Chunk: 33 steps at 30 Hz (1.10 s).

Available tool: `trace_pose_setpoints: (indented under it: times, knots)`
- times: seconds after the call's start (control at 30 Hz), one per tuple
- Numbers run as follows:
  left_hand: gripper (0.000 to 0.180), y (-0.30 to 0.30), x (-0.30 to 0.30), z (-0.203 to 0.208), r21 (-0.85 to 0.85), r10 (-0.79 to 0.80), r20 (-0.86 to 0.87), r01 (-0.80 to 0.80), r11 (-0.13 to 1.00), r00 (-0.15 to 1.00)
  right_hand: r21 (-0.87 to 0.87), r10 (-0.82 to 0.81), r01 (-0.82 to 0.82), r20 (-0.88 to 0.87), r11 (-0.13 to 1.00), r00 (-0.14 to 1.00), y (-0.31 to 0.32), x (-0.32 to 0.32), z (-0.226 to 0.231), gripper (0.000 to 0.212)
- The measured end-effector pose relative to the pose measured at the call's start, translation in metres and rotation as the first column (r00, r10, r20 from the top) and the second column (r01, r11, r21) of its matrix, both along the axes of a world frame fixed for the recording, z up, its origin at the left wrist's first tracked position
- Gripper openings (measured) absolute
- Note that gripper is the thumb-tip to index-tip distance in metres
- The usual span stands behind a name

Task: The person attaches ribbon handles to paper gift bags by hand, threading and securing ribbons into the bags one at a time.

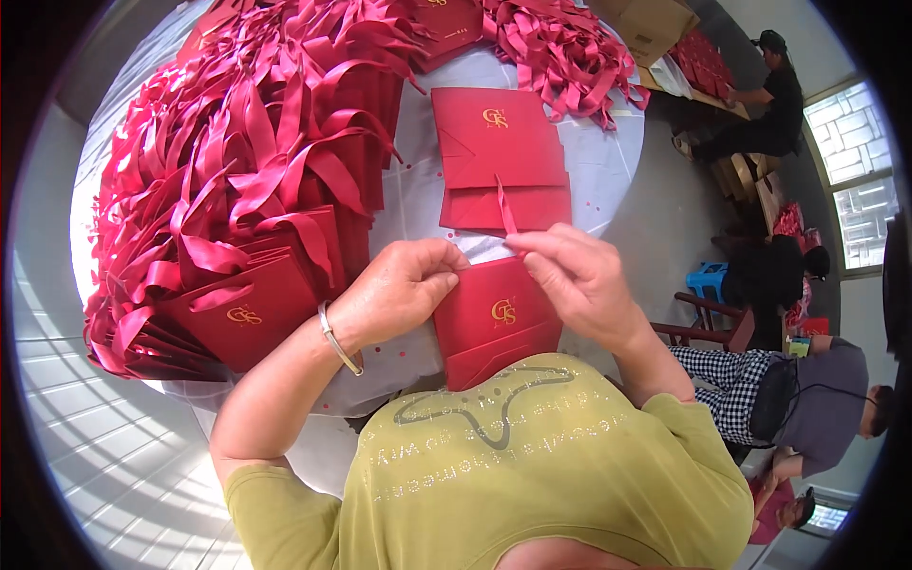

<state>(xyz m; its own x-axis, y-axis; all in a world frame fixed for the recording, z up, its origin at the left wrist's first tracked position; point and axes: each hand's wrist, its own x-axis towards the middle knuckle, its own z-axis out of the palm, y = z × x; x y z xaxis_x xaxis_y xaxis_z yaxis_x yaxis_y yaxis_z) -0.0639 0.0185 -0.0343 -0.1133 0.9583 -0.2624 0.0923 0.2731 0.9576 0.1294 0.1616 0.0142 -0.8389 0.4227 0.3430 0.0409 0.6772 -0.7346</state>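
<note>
Pinching a thin red ribbon [505, 209] at the bag's far edge, the person's right hand [584, 285] has its thumb and forefinger closed, the ribbon rising from them away from the bag [499, 328]. The left hand [404, 290] grips the bag's far left corner, its fingers [435, 254] closed on the edge, with a bracelet [340, 340] round the wrist to the left of the bag. The bag is red and flat, directly in front of the person's yellow-green shirt [541, 456]; a gold emblem marks its face, and fold lines cross its nearer part. Whether its near edge touches the shirt cannot be told.

Just beyond the bag, a stack [501, 142] of flat red bags lies on the white-covered tabletop [598, 171], the top one bearing the same kind of emblem. Left of the bag and reaching well beyond it, a large heap [237, 171] of red bags stands crowded together, ribbon handles looping over their tops. Farther beyond the bag, slightly to the right, is a pile [565, 57] of loose ribbons. Small red dots [404, 352] are scattered to the bag's left.

Well to the right of the bag are a blue stool [706, 281], a person in black [774, 104], another in checked trousers [731, 385] and a window [863, 180].
</note>
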Motion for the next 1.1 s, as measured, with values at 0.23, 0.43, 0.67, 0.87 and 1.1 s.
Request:
trace_pose_setpoints:
  times: [0.23,0.43,0.67,0.87,1.1]
  knots:
    - [0.015,0.001,0.001,0.003,0.032,0.04,-0.026,-0.039,0.999,0.999,0.073,0.104,-0.098,-0.076,0.992,0.992,-0.006,-0.005,-0.014,0.013]
    - [0.015,0.001,0.002,0.0,0.036,0.056,-0.022,-0.056,0.998,0.998,0.044,0.135,-0.132,-0.062,0.99,0.989,-0.011,-0.007,-0.024,0.017]
    - [0.014,0.001,0.003,0.005,0.02,0.061,-0.009,-0.06,0.998,0.998,0.212,0.146,-0.13,-0.063,0.969,0.987,-0.015,-0.011,-0.032,0.019]
    - [0.014,0.0,0.004,0.008,0.024,0.062,-0.037,-0.061,0.998,0.997,0.316,0.108,-0.099,-0.011,0.944,0.994,-0.021,-0.012,-0.032,0.018]
    - [0.016,-0.003,0.004,0.002,-0.006,0.081,-0.057,-0.082,0.997,0.995,0.595,0.09,-0.102,0.05,0.797,0.995,-0.035,-0.019,-0.032,0.014]
